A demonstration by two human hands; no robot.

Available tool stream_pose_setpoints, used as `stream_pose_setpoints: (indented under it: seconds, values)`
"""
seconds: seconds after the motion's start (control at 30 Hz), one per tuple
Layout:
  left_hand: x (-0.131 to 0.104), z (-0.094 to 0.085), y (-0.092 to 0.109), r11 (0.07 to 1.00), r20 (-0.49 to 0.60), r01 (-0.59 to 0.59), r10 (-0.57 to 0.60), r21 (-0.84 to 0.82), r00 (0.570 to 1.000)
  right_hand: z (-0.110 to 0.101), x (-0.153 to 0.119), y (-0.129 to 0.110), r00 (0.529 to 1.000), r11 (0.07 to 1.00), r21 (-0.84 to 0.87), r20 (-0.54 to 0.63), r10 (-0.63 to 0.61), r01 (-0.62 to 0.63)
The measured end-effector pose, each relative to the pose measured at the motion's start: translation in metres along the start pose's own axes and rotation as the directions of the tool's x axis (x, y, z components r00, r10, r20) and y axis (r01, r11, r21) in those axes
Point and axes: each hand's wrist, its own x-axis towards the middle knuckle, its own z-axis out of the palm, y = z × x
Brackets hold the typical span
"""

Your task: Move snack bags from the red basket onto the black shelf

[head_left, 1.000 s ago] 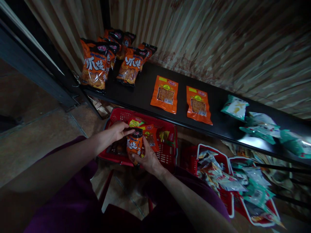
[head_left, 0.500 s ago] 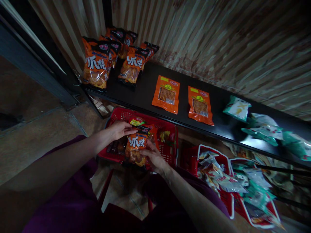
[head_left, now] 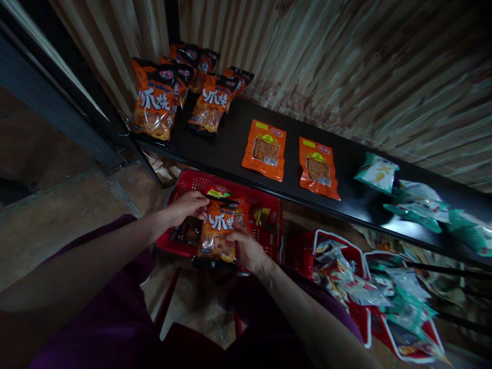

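Observation:
An orange and black snack bag is held between my two hands above a red basket. My left hand pinches the bag's upper left corner. On its right side, my right hand grips the edge, thumb over the front. The bag's printed front faces up. Beneath and behind it, the basket holds an orange packet, a yellow-green packet and other packets, partly covered by the bag and my hands.
On the black shelf stand several orange and black bags, two flat orange packets and several green-white packets. Two more red baskets of packets sit at the lower right. A dark metal post rises at the left.
The held bag has straightened a little and turned more face-up. My left fingers have closed more at its top corner, and my right hand has shifted slightly along its side.

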Motion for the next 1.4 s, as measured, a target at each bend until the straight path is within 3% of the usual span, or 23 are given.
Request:
stream_pose_setpoints:
  seconds: [0.13,0.3,0.5,0.67,0.77,0.9,1.07,1.13,1.23,1.3,1.4]
  values:
    - [-0.005,-0.007,0.001,0.978,-0.08,0.037,-0.021,0.208,0.997,0.003,0.001,-0.001,0.999,0.998,0.041,0.003,0.053,-0.053]
    - [-0.015,-0.006,0.006,0.998,0.072,0.043,-0.046,0.041,0.996,0.005,0.001,-0.007,0.996,0.995,0.065,0.028,0.079,-0.081]
    - [-0.023,-0.001,0.011,0.982,-0.003,-0.148,0.15,0.114,0.989,0.015,-0.006,-0.012,0.997,0.998,0.06,0.075,0.023,-0.028]
    - [-0.025,0.006,0.02,0.917,0.002,-0.383,0.385,0.109,0.923,0.031,-0.012,-0.012,0.996,0.996,0.02,0.028,-0.09,0.09]
    - [-0.021,0.011,0.036,0.889,0.069,-0.453,0.448,0.075,0.891,0.04,-0.013,-0.022,0.985,0.985,-0.001,-0.028,-0.17,0.17]
    - [-0.018,0.006,0.075,0.8,0.147,-0.598,0.588,0.04,0.796,0.057,-0.008,-0.059,0.954,0.956,-0.025,-0.075,-0.292,0.291]
    - [-0.017,-0.01,0.115,0.679,0.066,-0.731,0.728,0.067,0.682,0.088,0.026,-0.123,0.852,0.853,-0.087,-0.056,-0.521,0.515]
    - [-0.012,-0.016,0.119,0.621,-0.004,-0.766,0.777,0.167,0.629,0.1,0.049,-0.143,0.805,0.8,-0.121,-0.007,-0.593,0.588]
    - [0.0,-0.025,0.118,0.489,-0.114,-0.773,0.865,0.404,0.488,0.115,0.085,-0.163,0.754,0.743,-0.168,0.007,-0.657,0.648]
    - [0.007,-0.029,0.116,0.428,-0.152,-0.723,0.896,0.543,0.416,0.123,0.106,-0.172,0.737,0.724,-0.179,0.011,-0.675,0.666]
    - [0.014,-0.033,0.117,0.407,-0.187,-0.603,0.9,0.686,0.394,0.134,0.13,-0.18,0.718,0.701,-0.186,0.036,-0.696,0.689]
